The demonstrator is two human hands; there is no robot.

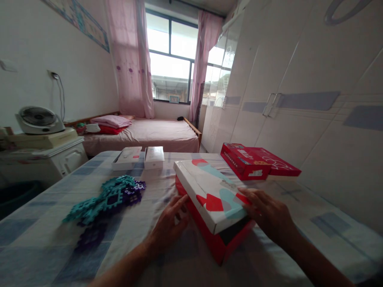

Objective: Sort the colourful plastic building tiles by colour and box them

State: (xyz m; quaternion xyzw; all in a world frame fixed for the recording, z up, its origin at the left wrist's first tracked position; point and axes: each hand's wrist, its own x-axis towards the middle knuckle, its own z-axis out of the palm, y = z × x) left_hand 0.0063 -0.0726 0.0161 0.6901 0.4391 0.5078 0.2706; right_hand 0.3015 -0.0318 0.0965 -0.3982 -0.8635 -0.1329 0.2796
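In front of me a white box lid (206,181) with red and light blue shapes sits askew on a red box base (205,233). A dark gap shows between the two at the near right corner. My left hand (169,223) is at the left side, its curled fingers against the base just under the lid's edge. On the opposite side, my right hand (267,211) grips the lid's right edge with its fingers on top; its thumb is hidden. Teal lattice pieces (110,199) and dark purple ones (92,235) lie in a pile to the left.
Two small white boxes (128,157) (154,157) stand at the far side of the checked cloth (131,247). A red printed box (245,159) lies at the back right, beside a flat red box part (281,161). White cabinets (314,151) line the right side.
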